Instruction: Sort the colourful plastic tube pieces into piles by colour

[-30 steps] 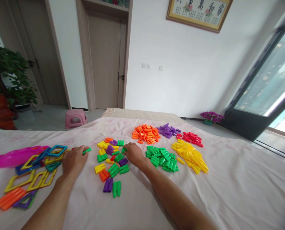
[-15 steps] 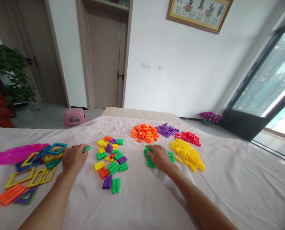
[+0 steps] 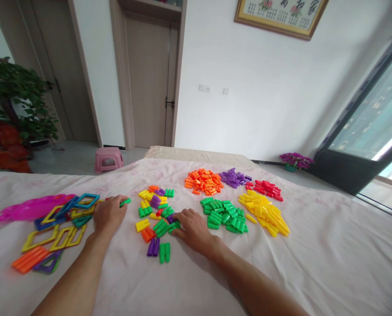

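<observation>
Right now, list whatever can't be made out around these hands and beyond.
All in the head view:
Left hand: its fingers hide part of the green piece they hold.
Right hand: covers part of a purple piece; whether it grips the green pair is unclear.
Green pile: overlapping pieces hide one another, so no sure count.
Framed picture: top cut off by the upper edge; small writing too small to read.

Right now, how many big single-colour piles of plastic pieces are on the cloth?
5: orange pile at back left, purple pile beside it, red pile to its right, yellow pile before the red, green pile beside the right hand. None looks hidden.
</observation>
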A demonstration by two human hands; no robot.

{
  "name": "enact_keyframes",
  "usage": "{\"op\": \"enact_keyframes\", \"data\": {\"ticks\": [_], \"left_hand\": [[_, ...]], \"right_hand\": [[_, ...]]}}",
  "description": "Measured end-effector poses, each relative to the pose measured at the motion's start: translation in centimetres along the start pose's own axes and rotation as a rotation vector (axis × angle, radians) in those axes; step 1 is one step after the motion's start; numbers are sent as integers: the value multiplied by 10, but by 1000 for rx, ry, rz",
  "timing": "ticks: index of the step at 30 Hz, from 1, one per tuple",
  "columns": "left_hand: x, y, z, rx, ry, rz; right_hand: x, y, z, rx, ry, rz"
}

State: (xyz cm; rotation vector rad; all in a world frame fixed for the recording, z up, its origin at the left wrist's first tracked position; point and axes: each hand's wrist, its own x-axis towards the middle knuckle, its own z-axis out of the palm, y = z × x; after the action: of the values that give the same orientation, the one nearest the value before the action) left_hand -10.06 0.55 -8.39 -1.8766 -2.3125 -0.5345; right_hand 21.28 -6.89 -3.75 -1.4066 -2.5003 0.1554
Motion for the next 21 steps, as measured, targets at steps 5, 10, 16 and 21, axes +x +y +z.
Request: {"op": "enact_keyframes", "data": {"ticks": [5, 10, 16, 21], "left_hand": [[1, -1, 1, -5, -13, 1], [1, -2, 1, -26, -15, 2], [1, -2, 1, -19, -15, -5], [0, 0, -1, -5, -9, 4]], "right_hand": [[-5, 6, 7, 11, 22, -22], [-7, 21, 2, 101, 182, -2], [-6, 50, -20, 213, 410, 133], [-7, 84, -35, 144, 529, 315]]}}
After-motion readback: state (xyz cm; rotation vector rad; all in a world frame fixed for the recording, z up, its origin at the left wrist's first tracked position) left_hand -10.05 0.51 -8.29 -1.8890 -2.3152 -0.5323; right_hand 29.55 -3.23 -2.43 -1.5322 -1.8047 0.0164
